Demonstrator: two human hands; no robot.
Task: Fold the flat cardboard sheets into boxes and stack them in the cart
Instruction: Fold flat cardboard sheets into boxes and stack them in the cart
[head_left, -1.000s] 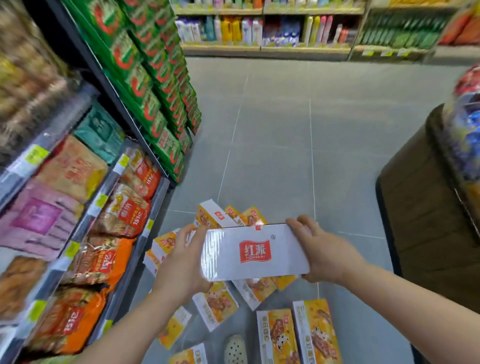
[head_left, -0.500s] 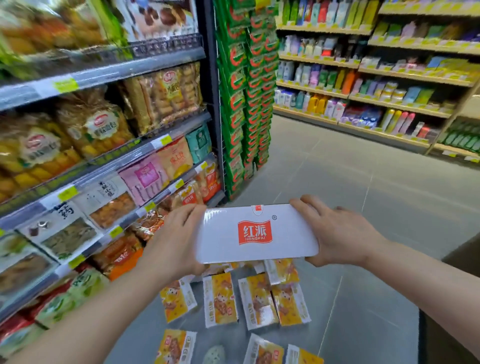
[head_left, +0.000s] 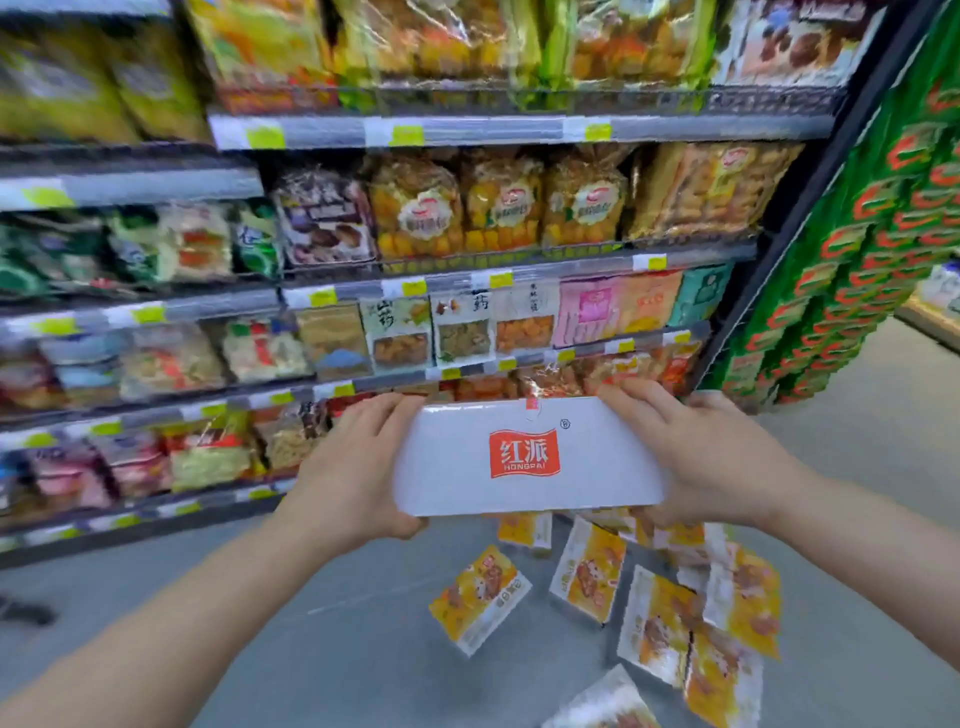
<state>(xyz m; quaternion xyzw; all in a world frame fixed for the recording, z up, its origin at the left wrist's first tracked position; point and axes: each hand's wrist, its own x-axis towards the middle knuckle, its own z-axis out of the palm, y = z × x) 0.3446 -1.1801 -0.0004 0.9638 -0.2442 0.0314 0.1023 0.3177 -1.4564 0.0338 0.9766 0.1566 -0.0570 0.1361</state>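
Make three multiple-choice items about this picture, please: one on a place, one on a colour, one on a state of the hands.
1. Where do the yellow packets lie?
A. on the floor
B. on the top shelf
C. in a cart

2. What colour is the logo on the white box?
A. blue
B. red
C. black

3. How is the box held?
A. by the left hand alone
B. by nobody, it lies on the floor
C. by both hands, one at each end

Answers: 1 A, they are scattered on the grey floor. 2 B, a red patch with white letters. 3 C, the left hand and the right hand grip opposite ends.
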